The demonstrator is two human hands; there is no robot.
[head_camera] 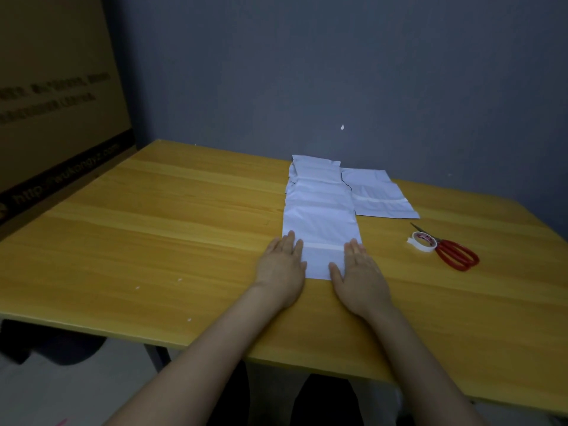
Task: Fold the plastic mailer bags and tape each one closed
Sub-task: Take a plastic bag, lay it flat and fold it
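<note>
A white plastic mailer bag (321, 232) lies flat on the yellow wooden table (153, 229), its near end toward me. My left hand (281, 269) rests palm down with straight fingers on the bag's near left edge. My right hand (359, 272) lies flat the same way on its near right edge. Behind this bag more white mailer bags (316, 176) overlap in a row toward the wall. One more mailer bag (379, 195) lies flat to their right. A roll of white tape (423, 241) sits to the right of my right hand.
Red-handled scissors (455, 253) lie beside the tape roll. A large cardboard box (55, 118) stands along the table's left side. A grey wall (338, 72) closes the back. The table's near edge (276, 361) runs above my legs.
</note>
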